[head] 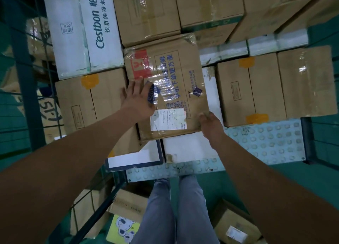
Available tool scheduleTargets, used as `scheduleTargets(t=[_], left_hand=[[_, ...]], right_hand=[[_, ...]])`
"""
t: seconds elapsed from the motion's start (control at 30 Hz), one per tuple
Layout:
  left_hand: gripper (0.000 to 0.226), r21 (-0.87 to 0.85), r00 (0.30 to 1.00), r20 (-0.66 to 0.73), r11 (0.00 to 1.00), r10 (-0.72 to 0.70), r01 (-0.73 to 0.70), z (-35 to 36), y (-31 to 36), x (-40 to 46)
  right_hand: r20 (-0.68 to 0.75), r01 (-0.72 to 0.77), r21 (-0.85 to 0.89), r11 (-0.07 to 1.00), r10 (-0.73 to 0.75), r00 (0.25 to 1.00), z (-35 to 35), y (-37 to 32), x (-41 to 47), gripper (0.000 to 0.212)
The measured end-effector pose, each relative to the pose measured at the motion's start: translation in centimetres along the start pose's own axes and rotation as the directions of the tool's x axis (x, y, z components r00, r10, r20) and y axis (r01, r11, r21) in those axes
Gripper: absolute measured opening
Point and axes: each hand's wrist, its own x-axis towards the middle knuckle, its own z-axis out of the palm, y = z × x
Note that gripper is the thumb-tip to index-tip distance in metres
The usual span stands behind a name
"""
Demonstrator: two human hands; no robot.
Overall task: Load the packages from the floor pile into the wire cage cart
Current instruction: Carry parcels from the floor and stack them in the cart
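Observation:
A taped brown cardboard box point(181, 82) with blue print, a red mark and a white shipping label lies on top of other packages inside the wire cage cart point(25, 74). My left hand point(137, 97) lies flat on the box's left side, fingers spread. My right hand point(211, 122) grips the box's near right corner, fingers curled round the edge. Beneath the box show white packages point(190, 146).
Brown boxes point(253, 89) and a white Cestbon water carton point(80, 30) fill the cart. Its studded pale floor plate point(266, 141) shows at the near right. Blue cage bars stand at left. More packages point(234, 225) lie on the green floor by my legs.

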Motion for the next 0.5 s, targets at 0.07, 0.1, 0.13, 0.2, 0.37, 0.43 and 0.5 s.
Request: scheduleTargets(t=[0.07,0.1,0.13,0.2,0.37,0.43,0.5], left_hand=[[0.088,-0.019,1.000,0.004,1.000,0.015,-0.015,-0.3,-0.1,-0.2],[0.086,-0.033,1.000,0.006,0.999,0.026,-0.026,-0.5,-0.2,-0.4],[0.082,-0.052,0.999,0.003,0.998,0.032,-0.032,-0.8,-0.1,-0.8],[0.067,-0.088,1.000,-0.013,0.996,0.027,-0.028,-1.0,0.1,-2.4],[0.077,-0.228,0.991,0.113,0.973,0.071,-0.044,-1.2,1.4,-11.0],[0.083,-0.390,0.985,0.154,0.921,0.078,-0.012,-2.0,2.0,-15.2],[0.081,-0.560,0.979,0.176,0.828,0.098,0.018,-2.9,2.9,-18.8]], right_hand=[[0.004,-0.075,0.097,0.992,0.075,0.997,-0.1,-0.2,-0.9,0.055],[-0.001,-0.108,0.161,0.981,0.109,0.994,-0.2,-0.2,-1.6,0.060],[-0.010,-0.126,0.218,0.968,0.131,0.991,-0.2,-0.1,-2.4,0.064],[-0.016,-0.137,0.281,0.950,0.147,0.989,-0.3,0.3,-4.4,0.072],[0.015,-0.177,0.424,0.888,0.189,0.982,-0.4,1.3,-13.1,0.068],[0.047,-0.188,0.478,0.858,0.188,0.981,-0.4,1.7,-17.9,0.062],[0.049,-0.174,0.491,0.854,0.172,0.984,-0.2,2.0,-21.8,0.058]])
